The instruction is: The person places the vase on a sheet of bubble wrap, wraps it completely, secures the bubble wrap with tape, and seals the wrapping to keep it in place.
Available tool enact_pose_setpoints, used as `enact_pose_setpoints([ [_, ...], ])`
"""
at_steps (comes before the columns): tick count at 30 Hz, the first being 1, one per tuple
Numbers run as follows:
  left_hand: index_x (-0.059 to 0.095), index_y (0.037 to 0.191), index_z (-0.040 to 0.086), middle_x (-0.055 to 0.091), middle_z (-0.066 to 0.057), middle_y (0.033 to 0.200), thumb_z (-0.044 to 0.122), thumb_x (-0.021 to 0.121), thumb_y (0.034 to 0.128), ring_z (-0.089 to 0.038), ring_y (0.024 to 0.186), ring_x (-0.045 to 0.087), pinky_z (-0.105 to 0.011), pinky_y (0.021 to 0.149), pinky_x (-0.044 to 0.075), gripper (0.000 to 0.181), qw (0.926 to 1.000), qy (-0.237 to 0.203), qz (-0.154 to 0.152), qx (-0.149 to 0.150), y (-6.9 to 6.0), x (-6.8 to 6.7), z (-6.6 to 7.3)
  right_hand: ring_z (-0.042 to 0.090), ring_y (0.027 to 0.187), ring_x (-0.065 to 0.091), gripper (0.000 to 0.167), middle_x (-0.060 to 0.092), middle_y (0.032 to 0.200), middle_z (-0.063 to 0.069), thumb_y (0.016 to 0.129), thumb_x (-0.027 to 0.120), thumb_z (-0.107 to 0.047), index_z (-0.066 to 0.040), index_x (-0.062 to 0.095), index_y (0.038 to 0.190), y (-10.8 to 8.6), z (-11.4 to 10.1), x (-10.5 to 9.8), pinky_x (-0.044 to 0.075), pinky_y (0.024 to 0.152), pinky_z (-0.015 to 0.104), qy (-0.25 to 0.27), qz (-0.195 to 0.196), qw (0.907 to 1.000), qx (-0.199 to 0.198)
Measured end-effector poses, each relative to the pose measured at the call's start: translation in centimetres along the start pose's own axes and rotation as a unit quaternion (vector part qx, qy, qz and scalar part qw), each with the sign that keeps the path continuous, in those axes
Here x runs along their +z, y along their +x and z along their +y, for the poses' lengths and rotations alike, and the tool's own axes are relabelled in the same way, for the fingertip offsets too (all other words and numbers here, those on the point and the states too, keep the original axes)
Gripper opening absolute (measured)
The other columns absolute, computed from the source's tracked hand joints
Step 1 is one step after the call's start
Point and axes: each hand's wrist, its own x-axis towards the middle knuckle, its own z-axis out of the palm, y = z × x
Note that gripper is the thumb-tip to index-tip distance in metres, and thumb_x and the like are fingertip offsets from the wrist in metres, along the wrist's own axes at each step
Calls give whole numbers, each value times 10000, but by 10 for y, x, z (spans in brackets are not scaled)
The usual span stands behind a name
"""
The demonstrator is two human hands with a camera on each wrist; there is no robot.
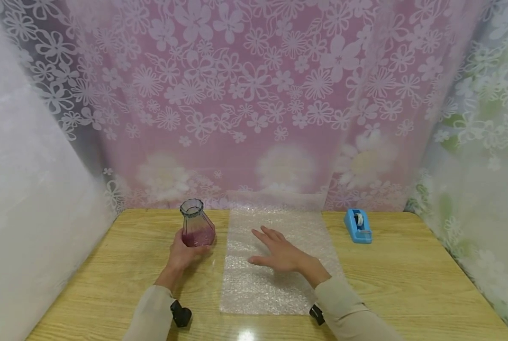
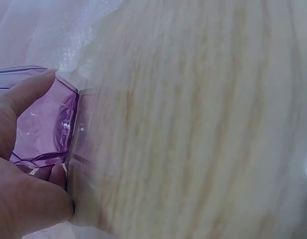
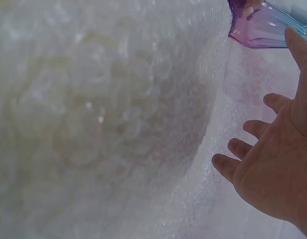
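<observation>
A faceted glass vase (image 1: 198, 229), purple at its base and bluish grey at the rim, stands upright on the left part of the table. My left hand (image 1: 182, 253) grips it low down; in the left wrist view the thumb lies along one side of the vase (image 2: 46, 117) and fingertips show at the other. To its right a sheet of bubble wrap (image 1: 254, 289) lies spread on the wood. Over that sheet is my right hand (image 1: 281, 253), fingers spread and holding nothing. Whether it touches the wrap cannot be told.
A blue tape dispenser (image 1: 358, 227) with a roll of tape stands at the back right of the wooden table (image 1: 403, 284). The wrap's far end runs up against the pink flowered curtain (image 1: 220, 156) behind the table. Pale curtains hang at both sides.
</observation>
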Motion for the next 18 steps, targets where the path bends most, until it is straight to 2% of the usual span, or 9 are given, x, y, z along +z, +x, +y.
enact_pose_setpoints([
  [7, 189, 1429, 7, 356, -284, 1383, 174, 858, 692, -408, 1271, 376, -506, 1038, 323, 1009, 9998, 120, 98, 101, -1, 0, -3, 385, 1415, 68, 839, 71, 1580, 96, 872, 506, -651, -258, 174, 1535, -2, -1, 2, 203, 1036, 638, 69, -45, 10000, 0],
  [11, 164, 1373, -22, 355, -306, 1344, 140, 854, 681, -405, 1250, 383, -495, 1039, 320, 991, 9998, 1, 99, 193, -3, -1, -5, 379, 1417, 62, 816, 65, 1582, 78, 880, 495, -648, -282, 171, 1533, -4, -1, 1, 197, 1037, 639, 130, -59, 9999, -8],
  [18, 122, 1378, -28, 306, -306, 1372, 127, 847, 689, -410, 1281, 339, -507, 1055, 292, 1012, 9996, -125, -50, 231, -2, -1, -5, 386, 1414, 63, 787, 63, 1580, 108, 901, 466, -637, -274, 172, 1534, -8, 4, 1, 197, 1033, 644, 138, -28, 9999, -36],
])
